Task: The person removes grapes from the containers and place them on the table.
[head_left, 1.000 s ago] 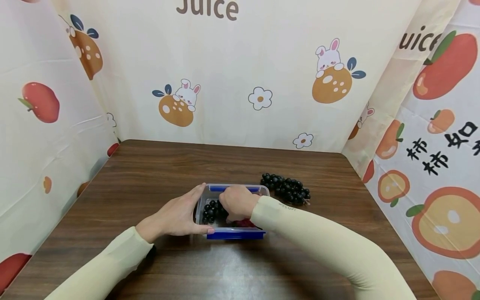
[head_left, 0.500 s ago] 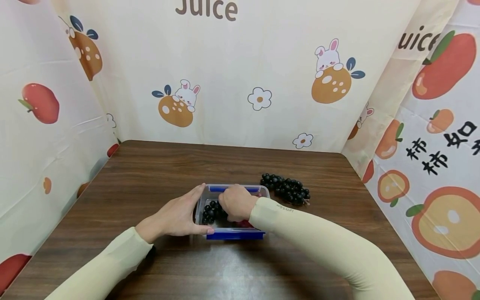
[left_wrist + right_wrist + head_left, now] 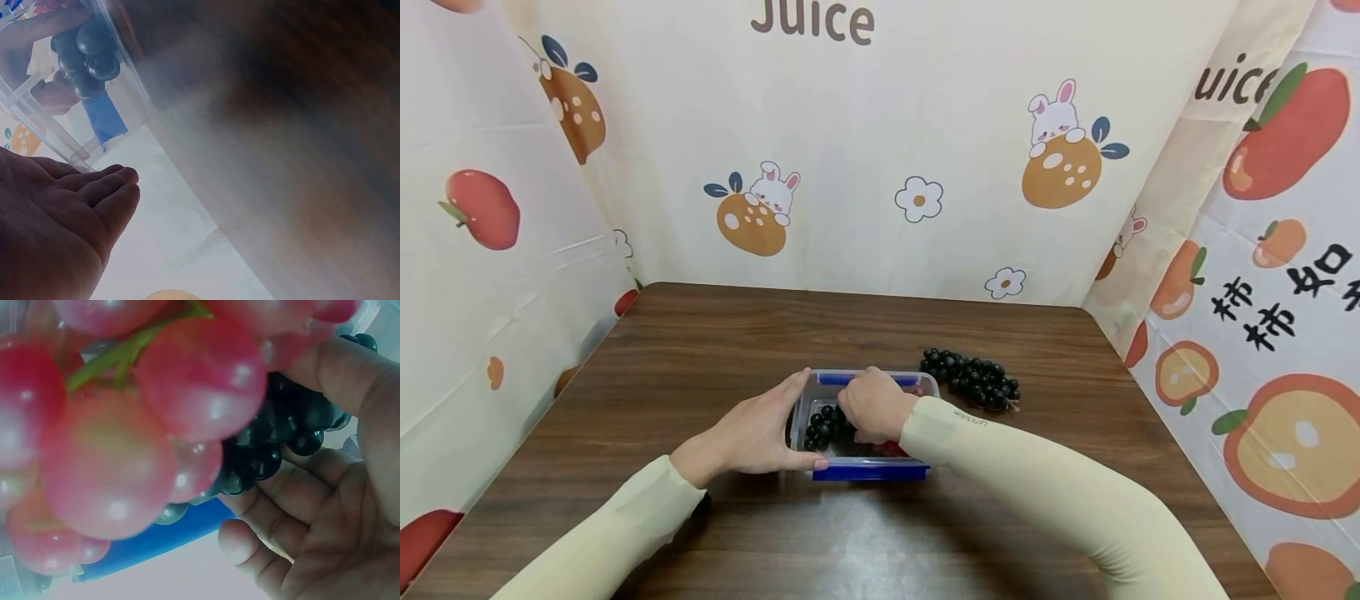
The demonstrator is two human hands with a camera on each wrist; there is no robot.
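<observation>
A clear plastic food container (image 3: 868, 459) with blue clips stands on the table. Inside it, a bunch of black grapes (image 3: 822, 427) lies at the left and a bunch of red grapes (image 3: 109, 465) at the right. My right hand (image 3: 874, 407) reaches down into the container and grips the black bunch between thumb and fingers; the fingertips are hidden from above. My left hand (image 3: 760, 427) spans the container's left end, thumb at the front rim and straight fingers along the side toward the back corner. The left wrist view shows those fingers (image 3: 115, 194) extended beside the clear wall.
Another bunch of black grapes (image 3: 977, 379) lies on the brown wooden table (image 3: 737, 333), just behind and right of the container. Fruit-printed cloth (image 3: 850, 233) hangs along the back and both sides of the table.
</observation>
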